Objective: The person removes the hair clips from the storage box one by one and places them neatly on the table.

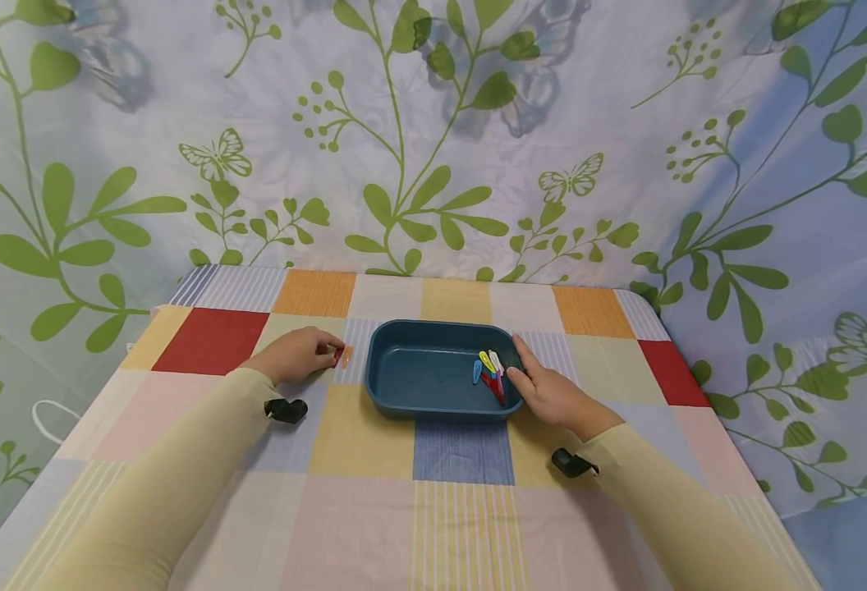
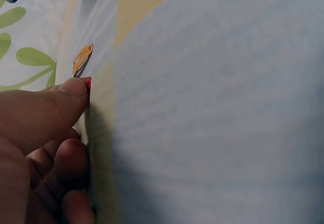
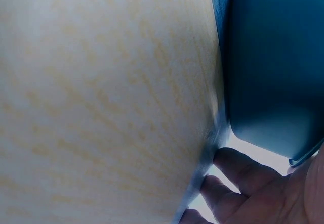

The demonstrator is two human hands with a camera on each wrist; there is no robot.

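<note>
At the left of the box, my left hand (image 1: 302,355) pinches a red hair clip (image 2: 87,83) between thumb and fingertip, low over the tablecloth. Right beside it lies an orange hair clip (image 1: 347,356) on the cloth. My right hand (image 1: 557,400) grips the right end of a dark teal box (image 1: 413,371), thumb over the rim and fingers on the outer side. Inside the box, toward its right end, several hair clips (image 1: 493,388) are bunched: yellow, white, blue, red and pinkish. The fingers (image 3: 248,171) of my right hand show beneath the box's outer wall in the right wrist view.
A patchwork tablecloth (image 1: 360,525) covers the table. Behind it hangs a curtain (image 1: 278,222) printed with green leaves and butterflies. A white cable (image 1: 48,419) loops past the table's left edge.
</note>
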